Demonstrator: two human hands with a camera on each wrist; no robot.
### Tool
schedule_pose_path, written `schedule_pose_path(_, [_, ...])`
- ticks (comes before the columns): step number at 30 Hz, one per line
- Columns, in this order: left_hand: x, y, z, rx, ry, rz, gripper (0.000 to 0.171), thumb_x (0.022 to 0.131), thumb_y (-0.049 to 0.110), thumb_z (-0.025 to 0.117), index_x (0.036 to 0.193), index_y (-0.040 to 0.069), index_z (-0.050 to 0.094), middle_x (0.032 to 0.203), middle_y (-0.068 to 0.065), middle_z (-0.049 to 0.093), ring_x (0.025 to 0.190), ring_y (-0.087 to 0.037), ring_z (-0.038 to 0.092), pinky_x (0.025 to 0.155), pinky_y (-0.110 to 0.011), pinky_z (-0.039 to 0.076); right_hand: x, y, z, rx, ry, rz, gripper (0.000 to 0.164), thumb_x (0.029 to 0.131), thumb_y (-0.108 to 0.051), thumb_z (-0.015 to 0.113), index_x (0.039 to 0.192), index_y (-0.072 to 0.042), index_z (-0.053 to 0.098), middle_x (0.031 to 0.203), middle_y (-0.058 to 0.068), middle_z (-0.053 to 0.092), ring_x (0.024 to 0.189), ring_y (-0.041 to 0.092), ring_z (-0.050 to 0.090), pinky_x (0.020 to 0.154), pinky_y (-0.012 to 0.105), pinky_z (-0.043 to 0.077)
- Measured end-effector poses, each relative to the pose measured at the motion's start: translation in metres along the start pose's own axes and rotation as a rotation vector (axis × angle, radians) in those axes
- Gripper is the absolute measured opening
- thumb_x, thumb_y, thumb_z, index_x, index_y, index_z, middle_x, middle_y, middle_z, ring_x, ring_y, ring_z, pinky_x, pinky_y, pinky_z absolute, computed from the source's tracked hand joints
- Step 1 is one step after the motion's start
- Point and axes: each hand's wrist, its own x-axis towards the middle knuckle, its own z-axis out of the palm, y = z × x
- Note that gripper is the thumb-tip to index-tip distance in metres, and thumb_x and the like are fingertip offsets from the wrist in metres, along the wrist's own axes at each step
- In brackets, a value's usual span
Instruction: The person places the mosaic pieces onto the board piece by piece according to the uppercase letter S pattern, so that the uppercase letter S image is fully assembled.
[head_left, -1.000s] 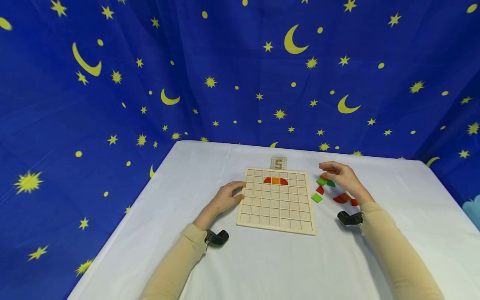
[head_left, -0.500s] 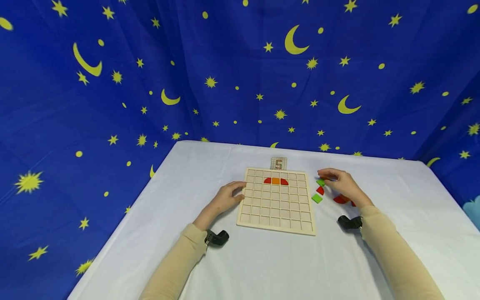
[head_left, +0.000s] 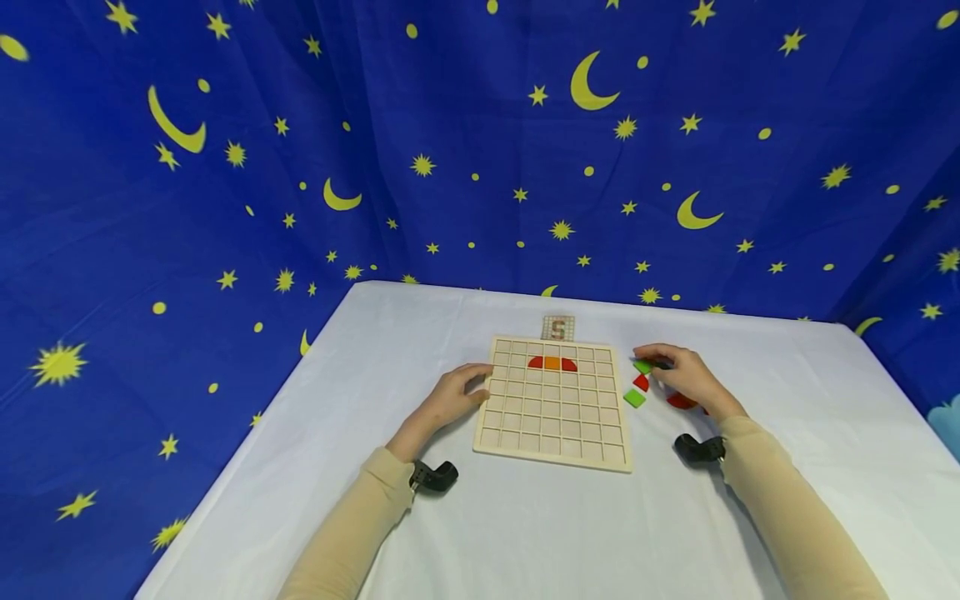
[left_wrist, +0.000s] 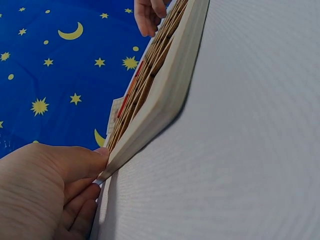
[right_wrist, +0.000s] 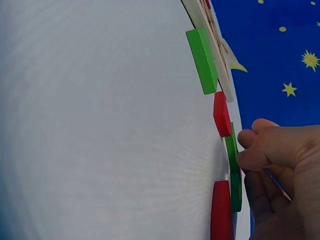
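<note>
A wooden grid board [head_left: 555,408] lies on the table, bearing an orange square tile [head_left: 552,363] between two red quarter-round tiles [head_left: 569,365]. At its left edge my left hand [head_left: 452,395] holds on with thumb and fingers. My right hand [head_left: 686,377] is low over loose tiles right of the board, fingers bent. Just below its fingertips show a light green tile [head_left: 642,367] and a dark green tile [right_wrist: 236,192]. A red tile [head_left: 641,382] and a green square tile [head_left: 634,398] lie nearer the board. I cannot tell whether the right fingers pinch a tile.
A small card [head_left: 558,327] with an S-shaped figure on a grid lies behind the board. Partly under the right hand is another red tile [head_left: 681,401]. A blue curtain [head_left: 480,167] with moons and stars stands behind the white-covered table [head_left: 525,525].
My right hand has come down and slightly nearer me onto the loose tiles, its fingers drawing closer together. An orange tile there is now hidden. The left hand keeps its place.
</note>
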Motion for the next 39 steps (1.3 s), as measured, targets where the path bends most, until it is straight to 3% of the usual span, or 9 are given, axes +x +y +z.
schedule_pose_path(10, [0.000, 0.000, 0.000, 0.000, 0.004, 0.005, 0.044, 0.088, 0.007, 0.067, 0.129, -0.001, 0.055, 0.130, -0.014, 0.054, 0.120, -0.028, 0.050, 0.103, -0.039, 0.039, 0.001, 0.003, 0.001, -0.036, 0.001, 0.010, 0.040, 0.089, -0.001, 0.056, 0.129, -0.008, 0.057, 0.135, 0.016, 0.050, 0.130, 0.038, 0.034, 0.106, 0.061, 0.023])
schedule_pose_path(19, [-0.002, -0.002, 0.000, 0.002, 0.022, 0.071, 0.041, 0.089, 0.009, 0.065, 0.128, -0.001, 0.056, 0.128, -0.014, 0.056, 0.119, -0.028, 0.051, 0.102, -0.037, 0.040, 0.004, 0.005, 0.003, -0.057, 0.034, -0.010, 0.037, 0.089, -0.002, 0.060, 0.126, -0.006, 0.059, 0.130, 0.017, 0.054, 0.126, 0.039, 0.039, 0.105, 0.060, 0.027])
schedule_pose_path(33, [0.002, -0.002, 0.001, -0.014, 0.003, -0.013, 0.043, 0.088, 0.005, 0.067, 0.129, 0.001, 0.056, 0.130, -0.012, 0.055, 0.122, -0.026, 0.049, 0.105, -0.038, 0.037, 0.003, -0.004, 0.001, -0.012, 0.088, 0.013, 0.036, 0.091, -0.012, 0.062, 0.126, -0.005, 0.058, 0.129, 0.016, 0.055, 0.123, 0.038, 0.044, 0.103, 0.058, 0.031])
schedule_pose_path(39, [0.001, -0.002, 0.001, -0.006, -0.002, -0.017, 0.044, 0.088, 0.008, 0.067, 0.130, 0.001, 0.055, 0.131, -0.012, 0.054, 0.123, -0.027, 0.048, 0.104, -0.039, 0.038, 0.004, -0.012, -0.005, -0.029, 0.103, -0.046, 0.036, 0.090, -0.006, 0.063, 0.125, -0.001, 0.058, 0.126, 0.019, 0.056, 0.122, 0.041, 0.044, 0.102, 0.056, 0.035])
